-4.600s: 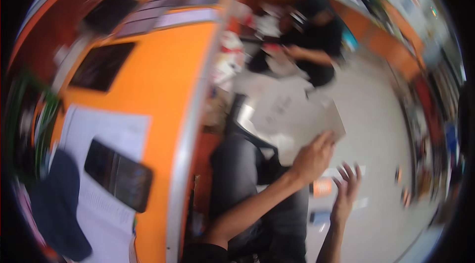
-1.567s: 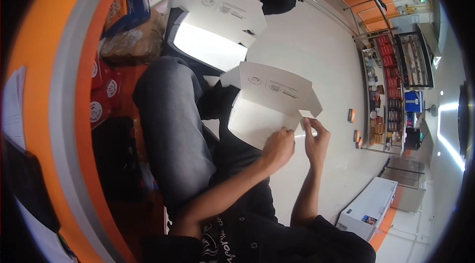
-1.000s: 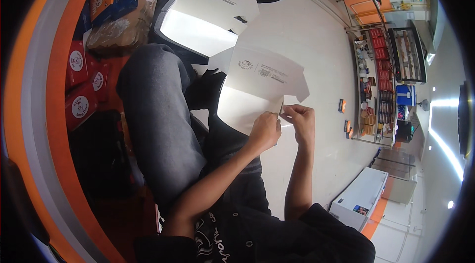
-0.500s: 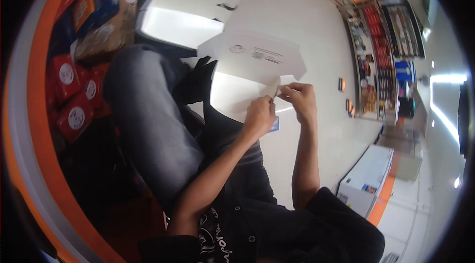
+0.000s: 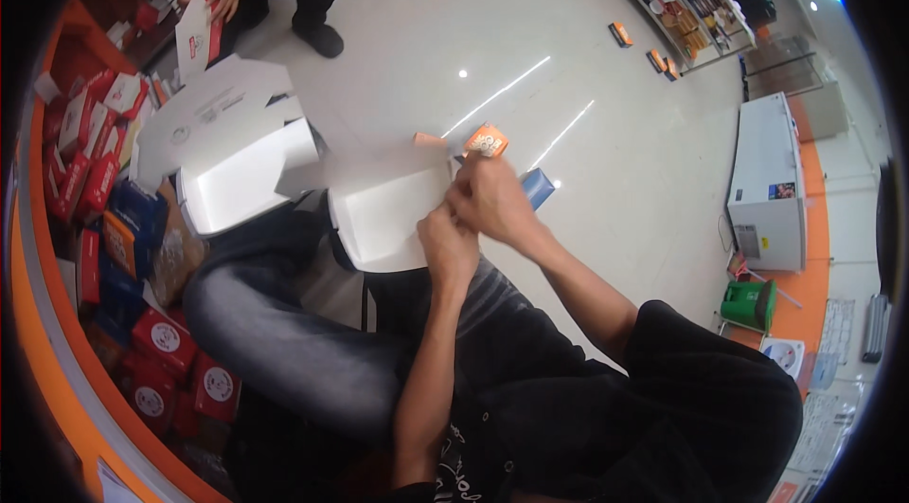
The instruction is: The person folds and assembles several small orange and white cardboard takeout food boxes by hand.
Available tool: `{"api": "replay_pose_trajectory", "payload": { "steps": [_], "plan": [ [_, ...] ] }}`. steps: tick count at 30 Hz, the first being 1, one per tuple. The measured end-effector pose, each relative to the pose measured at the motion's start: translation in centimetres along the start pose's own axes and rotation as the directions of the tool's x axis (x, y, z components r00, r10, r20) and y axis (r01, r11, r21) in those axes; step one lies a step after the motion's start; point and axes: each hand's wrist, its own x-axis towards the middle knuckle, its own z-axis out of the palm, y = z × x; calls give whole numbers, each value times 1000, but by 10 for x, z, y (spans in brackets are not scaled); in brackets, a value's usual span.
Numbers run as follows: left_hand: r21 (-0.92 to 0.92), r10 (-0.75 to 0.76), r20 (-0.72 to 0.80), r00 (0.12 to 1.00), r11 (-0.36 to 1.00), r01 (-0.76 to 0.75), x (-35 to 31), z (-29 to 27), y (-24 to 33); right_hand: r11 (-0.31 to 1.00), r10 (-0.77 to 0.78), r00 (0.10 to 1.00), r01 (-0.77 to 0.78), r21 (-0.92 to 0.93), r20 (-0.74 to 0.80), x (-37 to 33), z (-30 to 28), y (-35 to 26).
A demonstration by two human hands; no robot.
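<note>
While I watch through the head view, the white box (image 5: 383,219) sits open before the dark trousers (image 5: 502,332): left wall standing, right corner, I judge, unfinished. The left hand (image 5: 448,242) pinches that corner; the right hand (image 5: 490,200) blurs, fingers bent, its hold unclear to me. A second box (image 5: 248,188) crowds the left; floor (image 5: 398,39) stretches rightward past an orange box (image 5: 487,140) and a blue box (image 5: 538,188).

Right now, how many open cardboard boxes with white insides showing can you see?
2. One open white cardboard box is at the left hand and right hand; the second box is farther left. Others may be hidden.
</note>
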Motion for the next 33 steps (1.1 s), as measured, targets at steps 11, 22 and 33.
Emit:
{"api": "replay_pose_trajectory", "payload": {
  "steps": [11,22,33],
  "plan": [
    [-177,185,101,978,970,-166,9,-10,-10,653,317,860,-504,565,399,-12,10,12],
    [-514,286,-421,861,707,-486,6,-143,29,525,366,838,-544,654,404,7,-57,30],
    [-29,504,110,857,863,-504,-11,-118,74,751,193,759,-522,404,622,-7,-40,19]
  ]
}}
